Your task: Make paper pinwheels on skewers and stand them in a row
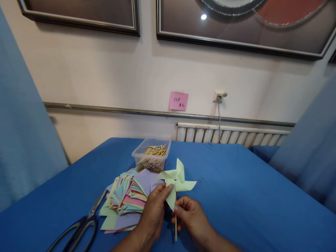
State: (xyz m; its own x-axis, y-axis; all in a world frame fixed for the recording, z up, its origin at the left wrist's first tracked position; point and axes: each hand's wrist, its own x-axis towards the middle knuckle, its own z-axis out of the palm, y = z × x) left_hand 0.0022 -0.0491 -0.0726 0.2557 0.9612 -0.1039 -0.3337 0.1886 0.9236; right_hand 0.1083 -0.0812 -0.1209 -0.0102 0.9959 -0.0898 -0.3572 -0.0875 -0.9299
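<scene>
pale green four-bladed paper pinwheel [180,172] on a thin wooden stick [175,229]
upright, facing the camera, silver pin [175,179] at the hub; stick runs down toward 6 o'clock.

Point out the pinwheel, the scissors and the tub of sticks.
pinwheel [179,174]: head view, on the paper beside its centre pin.
scissors [94,207]: head view, on the blades near the pivot.
tub of sticks [151,163]: head view, on its clear front wall.

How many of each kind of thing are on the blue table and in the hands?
Pinwheel: 1
Scissors: 1
Plastic box of sticks: 1
Pile of coloured paper squares: 1
Total: 4
The single sticks and papers are too many to count.
</scene>
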